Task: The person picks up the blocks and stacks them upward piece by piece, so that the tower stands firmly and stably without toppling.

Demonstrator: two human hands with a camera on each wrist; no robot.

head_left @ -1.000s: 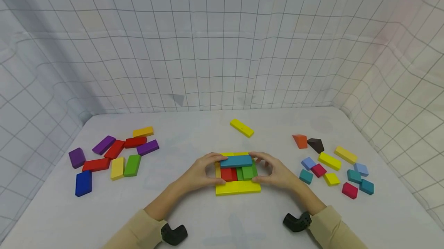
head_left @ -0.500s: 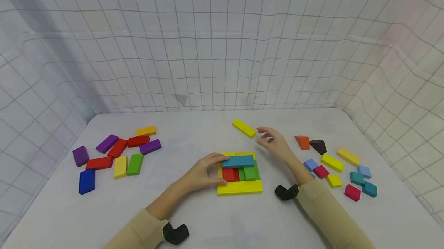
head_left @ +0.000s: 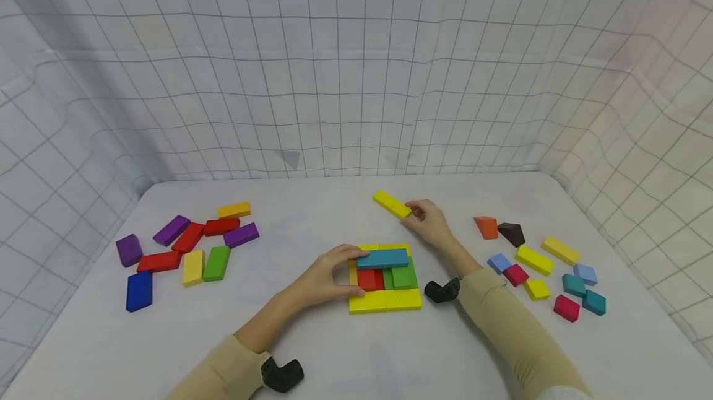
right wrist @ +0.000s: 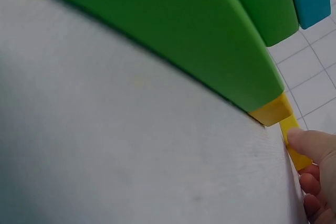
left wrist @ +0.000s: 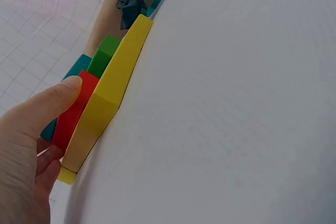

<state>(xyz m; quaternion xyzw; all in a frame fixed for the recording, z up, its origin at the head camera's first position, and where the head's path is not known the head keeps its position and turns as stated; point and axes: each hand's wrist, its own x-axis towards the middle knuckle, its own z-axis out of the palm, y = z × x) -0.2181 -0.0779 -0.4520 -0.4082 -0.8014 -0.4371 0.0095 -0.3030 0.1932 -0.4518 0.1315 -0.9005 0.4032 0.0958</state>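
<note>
Near the far edge of the tabletop (head_left: 312,214), right hand (head_left: 430,223) pinched a yellow block (head_left: 391,204) by its near end. Left hand (head_left: 327,276) gripped a block stack (head_left: 398,277), farther from that edge.

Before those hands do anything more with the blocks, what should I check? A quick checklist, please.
1. Right hand has the loose yellow block: ok, pinching its near end.
2. That block lifted off the table: cannot tell.
3. Left hand on the stack: ok, thumb touching a red block.
4. Blue block on top: ok.
5. Right hand apart from the stack: ok.
</note>
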